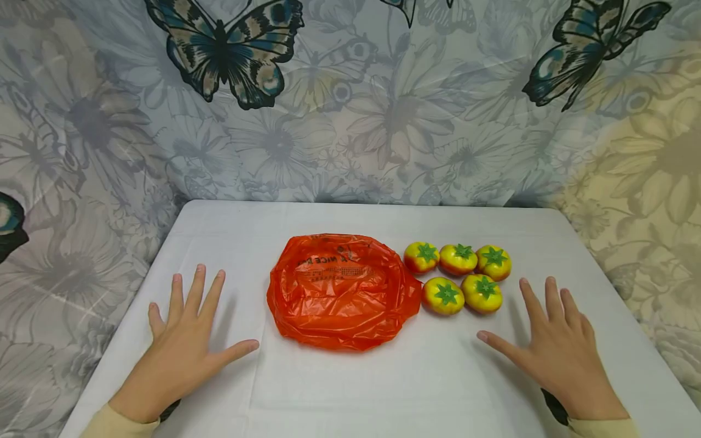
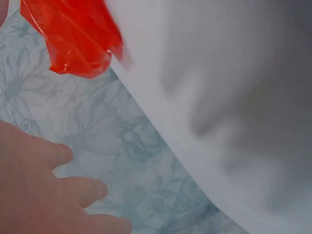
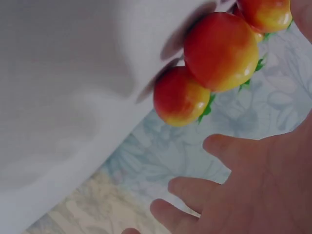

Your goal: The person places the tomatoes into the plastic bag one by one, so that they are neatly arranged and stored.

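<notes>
A red plastic bag [image 1: 345,298] with dark printing lies flat on the white table, near its middle. Several red and yellow tomatoes [image 1: 442,296] with green star-shaped tops sit in two rows against the bag's right side. My left hand [image 1: 183,347] is spread wide to the left of the bag, fingers apart and holding nothing. To the right of the tomatoes, my right hand [image 1: 558,350] is spread in the same way, its palm empty. In the right wrist view its fingers point past the nearest tomato [image 3: 180,96], with a gap between them.
The white table [image 1: 383,389] has rounded far corners and its back edge stands close to a hanging cloth [image 1: 394,121] printed with flowers and butterflies. The same kind of cloth covers the left and right sides.
</notes>
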The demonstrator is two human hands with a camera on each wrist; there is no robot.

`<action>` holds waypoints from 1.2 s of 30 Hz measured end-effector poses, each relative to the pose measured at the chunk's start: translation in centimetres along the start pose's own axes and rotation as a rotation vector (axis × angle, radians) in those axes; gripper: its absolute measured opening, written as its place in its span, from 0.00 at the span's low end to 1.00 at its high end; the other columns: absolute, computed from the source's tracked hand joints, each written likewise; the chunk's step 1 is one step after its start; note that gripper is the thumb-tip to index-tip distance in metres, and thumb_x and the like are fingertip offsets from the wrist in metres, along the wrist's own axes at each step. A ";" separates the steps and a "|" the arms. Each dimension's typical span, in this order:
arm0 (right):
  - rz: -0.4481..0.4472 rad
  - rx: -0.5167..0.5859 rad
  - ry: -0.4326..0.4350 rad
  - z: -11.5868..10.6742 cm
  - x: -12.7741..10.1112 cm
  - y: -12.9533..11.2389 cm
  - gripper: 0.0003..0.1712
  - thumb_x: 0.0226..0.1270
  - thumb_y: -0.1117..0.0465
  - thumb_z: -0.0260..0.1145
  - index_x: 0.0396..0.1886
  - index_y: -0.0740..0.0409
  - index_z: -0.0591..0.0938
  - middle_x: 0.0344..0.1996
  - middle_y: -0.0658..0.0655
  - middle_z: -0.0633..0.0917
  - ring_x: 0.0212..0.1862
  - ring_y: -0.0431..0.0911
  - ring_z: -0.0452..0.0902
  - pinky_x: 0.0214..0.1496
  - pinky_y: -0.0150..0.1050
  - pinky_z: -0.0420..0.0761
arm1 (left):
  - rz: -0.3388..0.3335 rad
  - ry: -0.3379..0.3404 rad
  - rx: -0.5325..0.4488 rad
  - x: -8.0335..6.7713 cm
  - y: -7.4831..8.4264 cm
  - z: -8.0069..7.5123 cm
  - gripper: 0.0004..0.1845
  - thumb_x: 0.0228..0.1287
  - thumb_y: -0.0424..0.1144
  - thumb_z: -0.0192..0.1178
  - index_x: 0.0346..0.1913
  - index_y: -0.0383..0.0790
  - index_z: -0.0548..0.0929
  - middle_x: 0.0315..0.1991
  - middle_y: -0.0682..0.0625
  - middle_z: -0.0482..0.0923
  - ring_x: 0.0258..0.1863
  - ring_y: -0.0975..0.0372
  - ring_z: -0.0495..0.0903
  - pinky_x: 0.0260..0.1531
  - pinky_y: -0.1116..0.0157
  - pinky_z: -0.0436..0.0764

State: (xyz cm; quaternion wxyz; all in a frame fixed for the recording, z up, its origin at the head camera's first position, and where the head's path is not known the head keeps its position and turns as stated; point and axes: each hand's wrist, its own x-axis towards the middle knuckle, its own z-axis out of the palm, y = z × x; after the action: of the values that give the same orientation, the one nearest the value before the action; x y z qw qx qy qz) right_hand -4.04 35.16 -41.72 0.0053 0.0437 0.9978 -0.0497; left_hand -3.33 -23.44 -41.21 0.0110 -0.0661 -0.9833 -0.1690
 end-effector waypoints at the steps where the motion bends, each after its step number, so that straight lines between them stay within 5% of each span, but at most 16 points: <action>1: -0.010 0.006 0.008 -0.1 0.1 -0.2 0.79 0.56 0.13 0.64 0.91 0.56 0.44 0.85 0.80 0.35 0.82 0.83 0.37 0.71 0.85 0.50 | 0.001 -0.003 -0.006 0.1 0.2 0.0 0.70 0.58 0.82 0.63 0.90 0.55 0.35 0.90 0.49 0.21 0.86 0.32 0.20 0.63 0.10 0.37; 11: -0.101 0.003 0.077 -1.2 1.4 -2.3 0.72 0.61 0.20 0.70 0.89 0.58 0.54 0.82 0.84 0.51 0.71 0.85 0.60 0.57 0.85 0.71 | 0.010 -0.061 -0.099 1.8 2.9 0.4 0.67 0.62 0.81 0.60 0.90 0.57 0.33 0.90 0.52 0.21 0.88 0.38 0.21 0.71 0.16 0.42; 18: -0.136 0.019 0.115 -1.5 2.1 -3.7 0.60 0.61 0.36 0.80 0.83 0.59 0.65 0.74 0.86 0.65 0.64 0.83 0.70 0.48 0.79 0.81 | 0.042 -0.084 -0.158 2.9 4.6 1.3 0.66 0.64 0.81 0.58 0.90 0.54 0.34 0.91 0.46 0.31 0.88 0.34 0.39 0.74 0.21 0.55; 24: -0.153 0.051 0.122 -1.5 2.3 -4.3 0.56 0.62 0.42 0.81 0.84 0.55 0.66 0.67 0.84 0.70 0.58 0.79 0.74 0.42 0.75 0.84 | 0.081 -0.086 -0.249 4.2 5.8 2.1 0.64 0.66 0.76 0.62 0.90 0.55 0.37 0.90 0.41 0.39 0.87 0.37 0.51 0.76 0.31 0.67; 29: -0.152 0.068 0.107 -1.4 2.4 -4.6 0.55 0.62 0.44 0.82 0.84 0.53 0.67 0.65 0.84 0.71 0.58 0.77 0.74 0.43 0.75 0.84 | 0.061 -0.077 -0.302 5.0 6.3 2.1 0.61 0.70 0.76 0.58 0.90 0.50 0.40 0.90 0.39 0.42 0.87 0.38 0.54 0.77 0.33 0.67; 36: -0.151 0.073 0.095 -1.4 2.6 -4.9 0.50 0.63 0.47 0.81 0.81 0.54 0.70 0.63 0.83 0.72 0.56 0.76 0.76 0.42 0.74 0.85 | 0.066 -0.070 -0.363 5.2 6.5 2.1 0.54 0.77 0.60 0.64 0.89 0.41 0.45 0.89 0.37 0.47 0.87 0.39 0.55 0.79 0.35 0.65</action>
State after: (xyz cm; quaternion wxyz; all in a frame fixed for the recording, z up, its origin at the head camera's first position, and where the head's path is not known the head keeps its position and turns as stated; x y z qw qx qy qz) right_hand -7.06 30.62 -39.91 -0.0472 -0.0294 0.9949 -0.0843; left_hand -7.60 -15.98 -40.83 -0.0299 -0.1049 -0.9337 -0.3409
